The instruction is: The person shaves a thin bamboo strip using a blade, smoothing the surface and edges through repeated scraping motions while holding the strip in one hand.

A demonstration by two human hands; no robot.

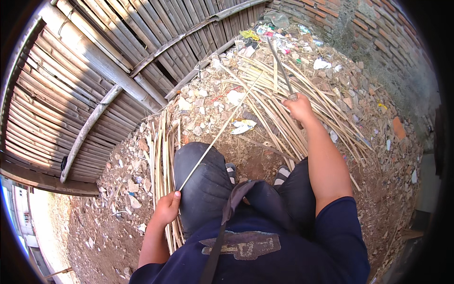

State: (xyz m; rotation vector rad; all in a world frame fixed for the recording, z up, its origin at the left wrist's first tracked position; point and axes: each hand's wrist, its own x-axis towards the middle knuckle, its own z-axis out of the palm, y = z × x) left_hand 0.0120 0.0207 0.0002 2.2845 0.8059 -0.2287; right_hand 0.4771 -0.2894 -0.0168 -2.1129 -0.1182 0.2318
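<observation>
My left hand [166, 208], beside my left knee, is closed on the near end of a thin bamboo strip [211, 146]. The strip slants up and away over the knee, its far tip above a loose pile of split bamboo strips [265, 102]. Out in front on the right, my right hand [301, 109] grips a machete [281, 67] by its handle, the long dark blade pointing away and slightly left over the pile. Blade and held strip are apart. Another bundle of bamboo strips [163, 156] lies along the outside of my left leg.
A bamboo slat fence [113, 61] stands to the left and ahead, a brick wall [378, 33] at the far right. Rubble, plastic scraps and a crumpled white wrapper [243, 126] litter the dirt ground. My sandalled feet [282, 175] are between the strip piles.
</observation>
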